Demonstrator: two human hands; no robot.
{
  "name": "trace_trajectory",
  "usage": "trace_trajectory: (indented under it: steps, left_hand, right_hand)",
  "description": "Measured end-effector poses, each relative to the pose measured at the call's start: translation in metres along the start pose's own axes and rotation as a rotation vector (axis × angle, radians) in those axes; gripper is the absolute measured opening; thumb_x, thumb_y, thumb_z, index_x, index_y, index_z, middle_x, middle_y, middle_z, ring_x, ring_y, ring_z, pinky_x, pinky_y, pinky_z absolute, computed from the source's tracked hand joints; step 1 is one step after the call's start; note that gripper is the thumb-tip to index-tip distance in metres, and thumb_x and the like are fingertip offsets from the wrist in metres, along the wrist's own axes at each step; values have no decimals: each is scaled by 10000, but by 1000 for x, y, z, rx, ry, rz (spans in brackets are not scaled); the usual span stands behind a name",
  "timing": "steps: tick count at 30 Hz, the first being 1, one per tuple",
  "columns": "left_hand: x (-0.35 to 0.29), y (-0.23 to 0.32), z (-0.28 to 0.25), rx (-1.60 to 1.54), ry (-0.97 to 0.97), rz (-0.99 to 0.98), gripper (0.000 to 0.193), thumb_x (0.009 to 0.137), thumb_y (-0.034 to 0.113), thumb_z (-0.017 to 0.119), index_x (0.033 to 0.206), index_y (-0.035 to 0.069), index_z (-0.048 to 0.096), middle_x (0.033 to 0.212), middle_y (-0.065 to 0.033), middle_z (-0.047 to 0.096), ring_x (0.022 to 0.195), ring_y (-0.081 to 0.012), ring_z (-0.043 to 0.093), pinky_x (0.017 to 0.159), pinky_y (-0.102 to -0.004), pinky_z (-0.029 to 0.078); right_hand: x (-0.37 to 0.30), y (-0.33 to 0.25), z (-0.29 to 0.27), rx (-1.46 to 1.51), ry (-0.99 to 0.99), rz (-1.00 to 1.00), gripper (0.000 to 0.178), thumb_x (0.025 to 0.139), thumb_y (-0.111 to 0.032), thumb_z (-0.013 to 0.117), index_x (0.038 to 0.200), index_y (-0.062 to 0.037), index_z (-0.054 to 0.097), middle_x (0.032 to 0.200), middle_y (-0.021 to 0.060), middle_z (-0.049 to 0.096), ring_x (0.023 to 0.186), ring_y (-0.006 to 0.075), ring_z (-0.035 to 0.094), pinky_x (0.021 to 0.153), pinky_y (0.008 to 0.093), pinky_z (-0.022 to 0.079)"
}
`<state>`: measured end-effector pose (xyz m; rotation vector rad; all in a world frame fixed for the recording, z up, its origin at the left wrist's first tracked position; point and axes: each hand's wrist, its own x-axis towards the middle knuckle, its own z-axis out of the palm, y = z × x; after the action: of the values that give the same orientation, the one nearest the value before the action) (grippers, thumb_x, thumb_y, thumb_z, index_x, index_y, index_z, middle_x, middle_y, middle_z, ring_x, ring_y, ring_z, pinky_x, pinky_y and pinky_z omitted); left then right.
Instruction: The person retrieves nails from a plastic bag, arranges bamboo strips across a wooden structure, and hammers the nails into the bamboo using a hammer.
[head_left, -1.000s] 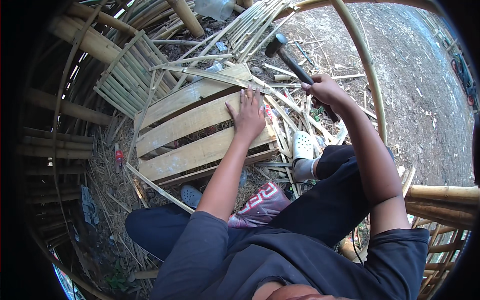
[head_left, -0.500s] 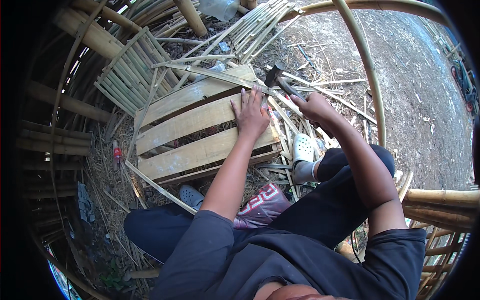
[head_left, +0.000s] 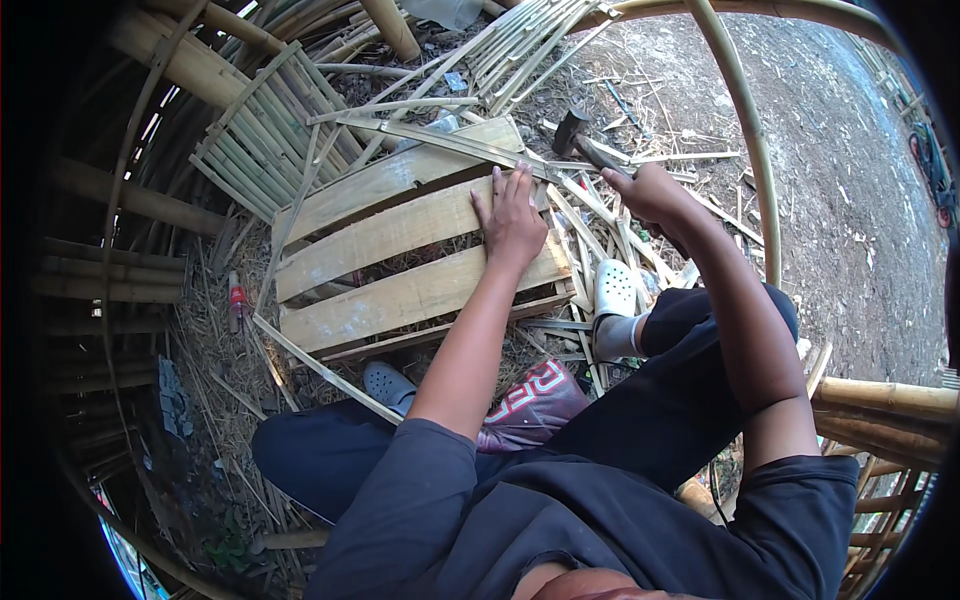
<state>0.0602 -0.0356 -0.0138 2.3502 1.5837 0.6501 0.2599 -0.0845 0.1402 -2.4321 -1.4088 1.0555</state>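
My right hand [head_left: 655, 197] is wrapped round the handle of a hammer [head_left: 598, 153], its dark head up and to the left, raised beside the far right corner of a low slatted wooden platform [head_left: 375, 245]. My left hand [head_left: 515, 228] lies on that platform, fingers stretched out and thumb apart. Its fingertips touch or nearly touch the end of a split bamboo strip [head_left: 440, 138] that runs along the far side; whether they press on it is hard to tell. Another long strip [head_left: 325, 372] slants from the platform's near left corner toward my left knee.
A bamboo slat panel [head_left: 262, 145] leans at the far left, and a bundle of strips [head_left: 535, 45] lies beyond. Loose bamboo offcuts [head_left: 610, 230] litter the ground right of the platform. A bottle with a red label [head_left: 237, 303] stands at left. A curved bamboo pole [head_left: 750, 140] rises at right.
The hammer and my right hand have shifted slightly right. My left hand remains on the platform, its fingers closer together. The whole view has shifted a little.
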Motion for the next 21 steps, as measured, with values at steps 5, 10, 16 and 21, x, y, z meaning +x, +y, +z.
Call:
trace_trajectory:
  steps: [5,10,16,21]
  left_hand:
    - [0,-3,-2,22,-21,-6,578,969,160,479,1542,173,402,1632,10,343,1550,-292,215,1231,-640,42]
    - [-1,-2,-1,41,-34,-8,587,970,162,481,1550,182,395,1644,19,323,1557,-281,193,1238,-620,39]
    - [0,-3,-2,26,-40,-5,579,976,169,470,1550,172,393,1645,9,323,1557,-282,192,1238,-615,43]
    - [-1,-2,-3,23,-39,-15,566,978,174,464,1541,163,401,1642,4,327,1556,-286,194,1238,-614,47]
  right_hand:
    - [2,-4,-16,135,141,-14,673,1028,-518,536,921,136,652,647,108,608,530,198,601,489,392,469]
    - [3,-13,-9,-3,133,-60,672,1020,-524,548,913,128,673,699,160,645,584,246,645,574,427,508]
    - [11,-22,11,-113,102,-122,550,1012,-472,583,1108,56,705,806,217,693,734,300,700,709,448,534]
    - [7,-26,16,-79,51,-160,446,1003,-433,604,1284,-92,667,806,164,708,752,273,718,697,413,536]
